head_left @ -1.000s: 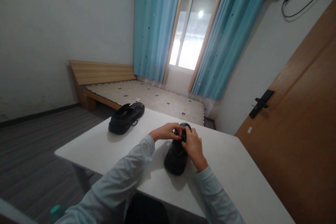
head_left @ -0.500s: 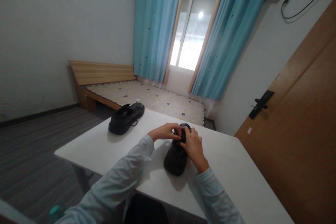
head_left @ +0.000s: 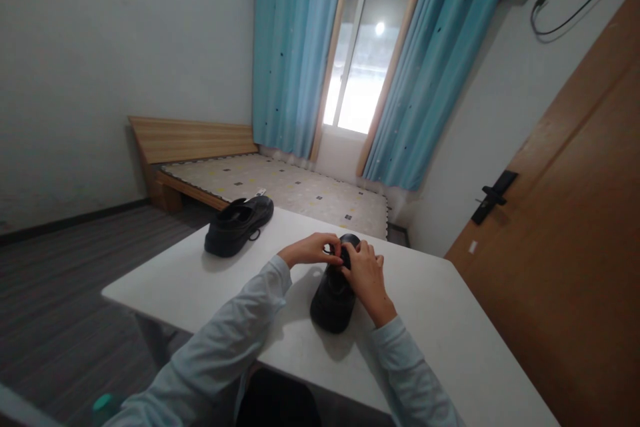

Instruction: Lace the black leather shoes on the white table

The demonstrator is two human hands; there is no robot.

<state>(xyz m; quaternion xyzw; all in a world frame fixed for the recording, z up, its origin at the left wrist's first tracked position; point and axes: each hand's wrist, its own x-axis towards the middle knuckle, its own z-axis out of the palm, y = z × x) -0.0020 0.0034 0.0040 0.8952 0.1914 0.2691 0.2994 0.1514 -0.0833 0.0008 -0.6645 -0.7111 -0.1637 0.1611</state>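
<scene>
Hands — left hand [head_left: 311, 251], right hand [head_left: 365, 273] — pinch the black shoe's [head_left: 333, 293] lace; uneven pull may loosen it.

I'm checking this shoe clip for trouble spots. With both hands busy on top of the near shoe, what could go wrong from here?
1. The left hand and right hand cover the top of the near black shoe, so the lacing cannot be seen; a slipped grip could go unnoticed.
2. The far black shoe sits close to the white table edge, with a loop hanging beside it; a nudge might push it off.
</scene>
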